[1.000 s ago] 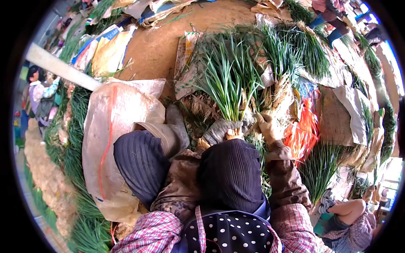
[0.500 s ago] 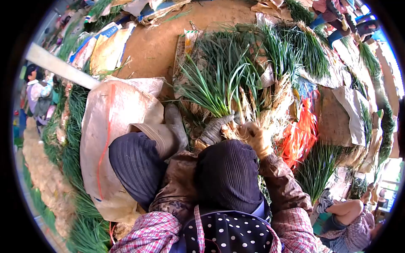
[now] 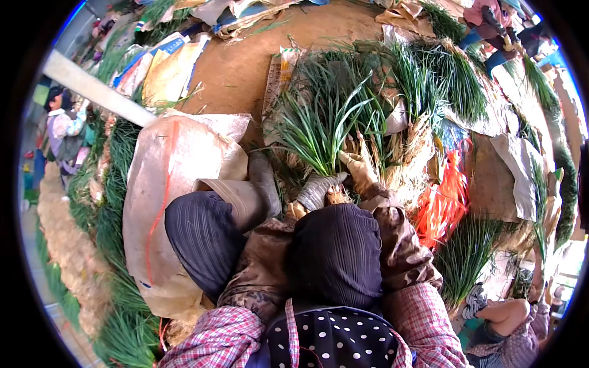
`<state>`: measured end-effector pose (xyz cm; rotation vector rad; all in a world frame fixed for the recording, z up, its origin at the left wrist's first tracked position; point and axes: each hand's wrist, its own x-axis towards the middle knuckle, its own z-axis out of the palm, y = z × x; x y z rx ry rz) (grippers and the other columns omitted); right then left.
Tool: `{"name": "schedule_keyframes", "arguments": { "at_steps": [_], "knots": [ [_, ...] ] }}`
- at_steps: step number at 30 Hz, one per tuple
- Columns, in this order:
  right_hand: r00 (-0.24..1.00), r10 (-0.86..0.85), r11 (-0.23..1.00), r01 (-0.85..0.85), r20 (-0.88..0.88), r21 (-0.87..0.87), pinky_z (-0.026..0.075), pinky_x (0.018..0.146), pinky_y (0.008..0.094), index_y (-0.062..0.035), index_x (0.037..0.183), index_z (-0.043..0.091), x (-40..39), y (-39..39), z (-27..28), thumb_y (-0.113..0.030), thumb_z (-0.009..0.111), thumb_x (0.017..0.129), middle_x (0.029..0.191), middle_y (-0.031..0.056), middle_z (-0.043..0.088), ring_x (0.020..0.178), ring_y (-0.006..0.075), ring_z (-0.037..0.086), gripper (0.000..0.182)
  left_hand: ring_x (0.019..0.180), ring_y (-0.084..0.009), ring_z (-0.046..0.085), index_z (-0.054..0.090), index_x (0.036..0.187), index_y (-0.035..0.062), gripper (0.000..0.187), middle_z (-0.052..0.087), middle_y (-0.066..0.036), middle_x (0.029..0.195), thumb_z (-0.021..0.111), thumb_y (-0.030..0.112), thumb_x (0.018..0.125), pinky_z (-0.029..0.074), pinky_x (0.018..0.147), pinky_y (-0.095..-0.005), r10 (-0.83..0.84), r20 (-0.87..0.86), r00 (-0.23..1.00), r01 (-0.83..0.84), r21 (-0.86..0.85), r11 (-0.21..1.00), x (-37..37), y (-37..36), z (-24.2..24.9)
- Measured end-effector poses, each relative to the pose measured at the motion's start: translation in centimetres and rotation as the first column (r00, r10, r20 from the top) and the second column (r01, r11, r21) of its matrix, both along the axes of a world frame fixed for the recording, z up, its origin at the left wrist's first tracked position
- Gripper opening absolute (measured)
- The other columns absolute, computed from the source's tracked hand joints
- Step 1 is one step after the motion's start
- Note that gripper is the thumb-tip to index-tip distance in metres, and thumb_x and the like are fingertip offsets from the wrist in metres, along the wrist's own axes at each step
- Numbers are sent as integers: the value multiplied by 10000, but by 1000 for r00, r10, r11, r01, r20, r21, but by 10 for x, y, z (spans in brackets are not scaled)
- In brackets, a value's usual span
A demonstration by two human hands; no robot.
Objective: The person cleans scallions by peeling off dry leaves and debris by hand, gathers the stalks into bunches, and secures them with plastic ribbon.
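Note:
My left hand (image 3: 319, 191), in a grey striped glove, is wrapped round the base of a bunch of green leafy stalks (image 3: 321, 138); the roots (image 3: 337, 196) stick out below it. Just to the right, my right hand (image 3: 359, 168), in a tan glove, is at the side of the bunch, near its lower stalks; its fingertips show, but whether they grip anything is unclear. A pile of similar plants (image 3: 334, 73) lies beyond both hands. More plants with pale, dry roots (image 3: 412, 150) lie to the right.
Red plastic strips (image 3: 443, 199) and brown sacking (image 3: 494, 178) lie at the right. A large pale sack (image 3: 184, 159) is at the left beside my knees. A white beam (image 3: 98, 89) crosses the upper left. Other people are at the far left, upper right and lower right.
My right hand has moved up and slightly left, from the roots to the stalks above them. My left hand still holds the bunch. The whole view has shifted slightly.

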<state>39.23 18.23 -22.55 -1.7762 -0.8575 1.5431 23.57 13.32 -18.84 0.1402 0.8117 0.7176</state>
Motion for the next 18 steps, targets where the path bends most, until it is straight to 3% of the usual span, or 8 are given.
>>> {"name": "schedule_keyframes", "arguments": {
  "at_steps": [4, 7, 8, 9, 11, 13, 14, 18],
  "knots": [
    [921, -318, 940, 277, -225, -198, 523, 672, 295, 12, 1005, 653, -5, -19, 19, -260, 662, 837, 894, 116, 677, 774, 184, 650, 320, 487, -166, 543, 620, 967, 27, 255, 610, -58, 675, 736, 37, 740, 456, 442, -269, 241, -146, 960, -192, 287, 939, 10, -4, -6],
    [940, -321, 943, 305, -119, -138, 531, 574, 314, 9, 953, 658, -12, -41, 30, -194, 642, 842, 787, 110, 676, 653, 189, 647, 232, 612, -192, 616, 614, 995, 14, 301, 642, -93, 754, 734, -4, 720, 520, 535, -299, -4, -495, 869, 40, 62, 997, 10, 9, 28],
    [969, -96, 995, 97, 226, 7, 532, 566, 335, -2, 923, 663, 6, -49, -11, -186, 637, 834, 736, 122, 672, 623, 188, 647, 206, 678, -212, 642, 608, 980, 6, 293, 650, -114, 773, 728, -23, 715, 546, 611, -322, 79, -460, 885, -7, 157, 988, 7, 8, 19],
    [704, 119, 979, -202, 701, 37, 537, 594, 349, -15, 908, 669, 7, -57, -18, -215, 622, 831, 723, 138, 669, 616, 208, 650, 219, 676, -211, 640, 606, 982, 9, 294, 649, -109, 777, 728, -21, 716, 545, 608, -321, 128, -381, 916, -61, 184, 981, 4, 8, 19],
    [287, 592, 666, -700, 753, -257, 539, 629, 340, -27, 901, 674, 36, -75, -91, -270, 612, 823, 810, 135, 679, 675, 223, 658, 263, 671, -209, 637, 602, 986, 16, 296, 647, -98, 785, 728, -17, 719, 542, 604, -319, 229, -211, 950, -179, 229, 957, -1, 11, 23],
    [355, 535, 686, -712, 767, -149, 536, 635, 348, -68, 893, 686, 44, -92, -83, -300, 609, 809, 863, 130, 671, 730, 236, 654, 258, 686, -201, 627, 590, 1015, 36, 318, 640, -80, 822, 727, 0, 730, 531, 608, -311, 252, -86, 964, -216, 299, 929, -7, 10, 32],
    [28, 660, 552, -696, 751, -459, 538, 643, 353, -105, 940, 671, 17, -72, 9, -330, 615, 803, 868, 142, 655, 791, 241, 653, 269, 689, -198, 624, 586, 1025, 39, 326, 637, -75, 830, 726, 4, 734, 528, 611, -308, 242, -15, 970, -228, 287, 930, -9, 11, 26],
    [279, 338, 935, -205, 899, -289, 584, 601, 417, -68, 1021, 597, -4, 8, 85, -295, 618, 836, 791, 116, 662, 724, 252, 669, 294, 625, -134, 572, 572, 1037, 43, 296, 608, -58, 805, 701, 31, 771, 489, 578, -264, 191, 82, 978, -204, 210, 956, -10, 7, 18]
  ]
}}
